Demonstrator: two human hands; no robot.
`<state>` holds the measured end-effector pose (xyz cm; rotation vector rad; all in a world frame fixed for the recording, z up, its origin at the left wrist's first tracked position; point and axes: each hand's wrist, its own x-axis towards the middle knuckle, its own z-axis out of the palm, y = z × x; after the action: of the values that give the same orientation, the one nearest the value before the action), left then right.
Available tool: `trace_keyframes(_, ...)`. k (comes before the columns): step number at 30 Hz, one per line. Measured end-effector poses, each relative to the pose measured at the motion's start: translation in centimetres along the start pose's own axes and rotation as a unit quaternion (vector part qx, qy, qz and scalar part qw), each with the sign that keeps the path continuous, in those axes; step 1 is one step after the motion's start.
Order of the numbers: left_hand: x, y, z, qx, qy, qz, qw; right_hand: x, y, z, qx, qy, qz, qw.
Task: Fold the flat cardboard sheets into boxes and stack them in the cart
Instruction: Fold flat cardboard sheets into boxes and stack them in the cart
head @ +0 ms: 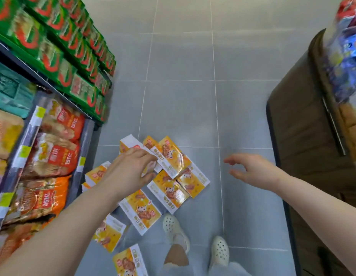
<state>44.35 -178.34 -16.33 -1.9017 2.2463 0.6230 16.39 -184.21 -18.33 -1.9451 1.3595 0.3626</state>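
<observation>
1. The yellow boxes (169, 176) lie scattered on the grey tiled floor (183, 86) in the aisle, just ahead of the person's white clogs (176, 230). Several overlap in a loose heap, and a few trail back toward the feet. Dumped low like this, they are all within one stoop's reach.
2. No cart is in view that I can pick out. The dark brown unit (304, 146) at the right might be part of one, but I cannot tell.
3. The left hand (131, 170) reaches down and forward over the left side of the heap. Its fingers (151, 156) curl toward the white edge of the topmost box (171, 156), with the thumb spread below. They look to be closing on it. Whether they already grip it I cannot tell, since the hand hides the contact.
4. The right hand (252, 170) hangs in the air to the right of the heap, well apart from any box. Its palm faces left, the fingers are spread and loosely bent, and it holds nothing. I'd guess it is poised to take the far side of whatever the left lifts.
5. Both forearms stretch out bare, the left angled in from the shelf (43, 136) side, where orange snack bags sit.
</observation>
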Motion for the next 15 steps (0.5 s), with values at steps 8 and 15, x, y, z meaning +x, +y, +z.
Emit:
trace_keyframes(8,11.4,-7.8,4.8,0.010,-0.058,-0.001,0.998,11.8,0.0,3.7,0.057,0.013,0.048,0.997)
trace_keyframes(15,21.4,-13.3,16.2,-0.011,-0.092,-0.058,0.994,24.2,5.1,12.0,0.127,-0.012,0.077,0.989)
